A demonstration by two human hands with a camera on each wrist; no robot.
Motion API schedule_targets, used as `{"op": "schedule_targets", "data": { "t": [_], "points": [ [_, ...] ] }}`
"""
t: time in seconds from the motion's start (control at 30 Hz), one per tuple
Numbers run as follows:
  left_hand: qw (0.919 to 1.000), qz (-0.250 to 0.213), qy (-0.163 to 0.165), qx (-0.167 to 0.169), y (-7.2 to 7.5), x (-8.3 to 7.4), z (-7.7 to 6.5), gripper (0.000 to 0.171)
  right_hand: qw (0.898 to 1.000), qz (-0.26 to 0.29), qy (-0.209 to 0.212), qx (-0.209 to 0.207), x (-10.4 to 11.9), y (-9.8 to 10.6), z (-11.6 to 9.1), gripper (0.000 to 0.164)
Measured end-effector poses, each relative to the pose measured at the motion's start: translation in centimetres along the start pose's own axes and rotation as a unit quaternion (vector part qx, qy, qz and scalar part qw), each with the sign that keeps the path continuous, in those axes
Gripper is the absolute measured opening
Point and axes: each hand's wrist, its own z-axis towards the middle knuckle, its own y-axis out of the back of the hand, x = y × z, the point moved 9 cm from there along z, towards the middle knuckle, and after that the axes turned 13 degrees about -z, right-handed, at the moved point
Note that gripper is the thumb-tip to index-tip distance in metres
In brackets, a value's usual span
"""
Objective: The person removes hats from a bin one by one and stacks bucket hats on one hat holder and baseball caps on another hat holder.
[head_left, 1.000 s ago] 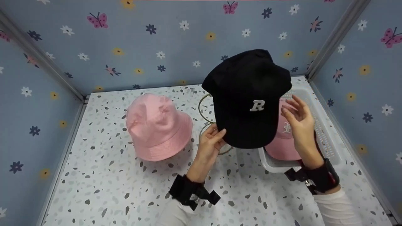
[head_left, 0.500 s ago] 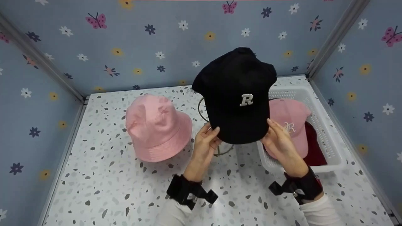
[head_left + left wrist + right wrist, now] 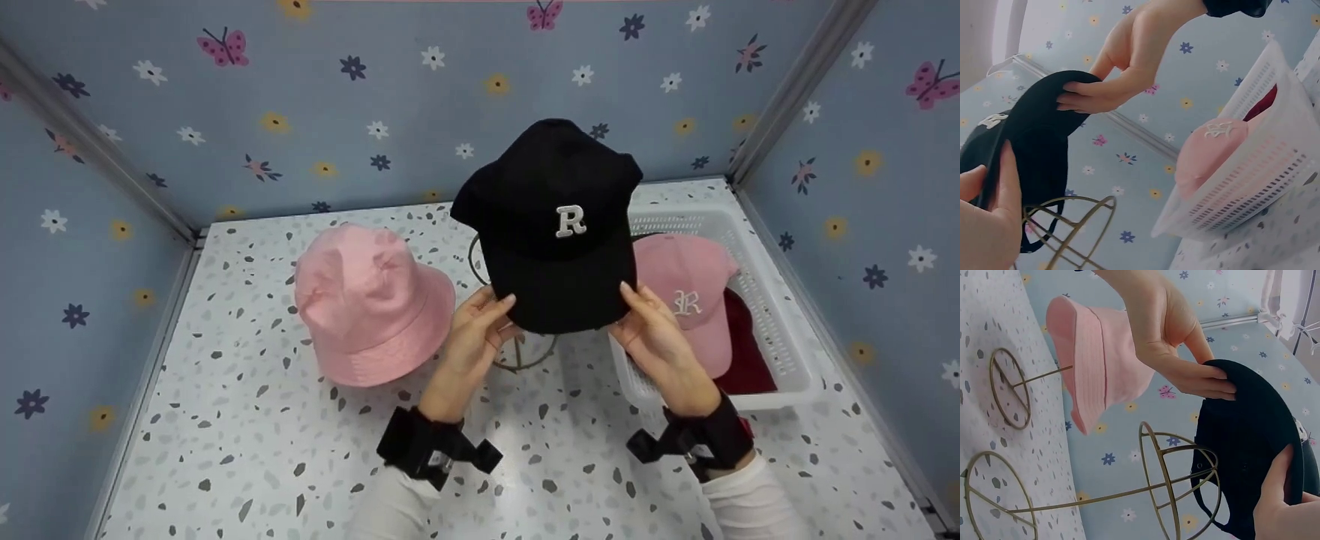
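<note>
Both hands hold a black baseball cap (image 3: 555, 277) with a white letter R, its front towards the head camera. My left hand (image 3: 469, 341) pinches one side of the brim, thumb on top and fingers beneath. On the brim's opposite side, my right hand (image 3: 660, 349) pinches in the same way. A gold wire hat stand (image 3: 1089, 499) rises behind the cap; its round top (image 3: 1075, 225) overlaps the cap's open underside in both wrist views. From the head, most of that stand is hidden by the cap.
A pink bucket hat (image 3: 367, 300) sits on another gold stand (image 3: 1044, 376) to the left. At right, a white perforated basket (image 3: 806, 394) holds a pink cap (image 3: 675, 266) over a dark red item (image 3: 750, 367). Patterned panels (image 3: 420, 105) enclose the speckled table (image 3: 225, 450).
My right hand has come in from beside the cap and taken hold of the brim. The black cap has moved left, uncovering more of the basket's pink cap.
</note>
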Motion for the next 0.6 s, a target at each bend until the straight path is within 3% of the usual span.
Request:
{"op": "schedule_targets", "data": {
  "t": [0.1, 0.23, 0.33, 0.43, 0.6],
  "points": [
    [0.9996, -0.002, 0.001, -0.029, 0.0, -1.2, 0.6, 0.017, 1.000, 0.011, -0.007, -0.007, 0.0, -0.2, 0.1, 0.024],
    [0.9969, -0.037, -0.016, -0.068, 0.0, -3.1, 1.9, 0.009, 1.000, 0.011, -0.012, -0.012, 0.0, -0.5, 0.3, 0.024],
    [0.9939, -0.072, -0.018, -0.081, -0.3, -4.2, 3.1, 0.013, 1.000, 0.014, -0.014, -0.011, 0.1, -0.8, 0.4, 0.024],
    [0.9895, -0.118, 0.004, -0.084, -0.7, -4.9, 4.5, 0.022, 0.999, 0.027, -0.016, 0.006, 0.2, -1.3, 0.3, 0.025],
    [0.9730, -0.201, 0.062, -0.095, -1.3, -5.5, 6.2, 0.035, 0.999, 0.041, -0.015, 0.027, 0.4, -1.7, 0.3, 0.027]
  ]
}}
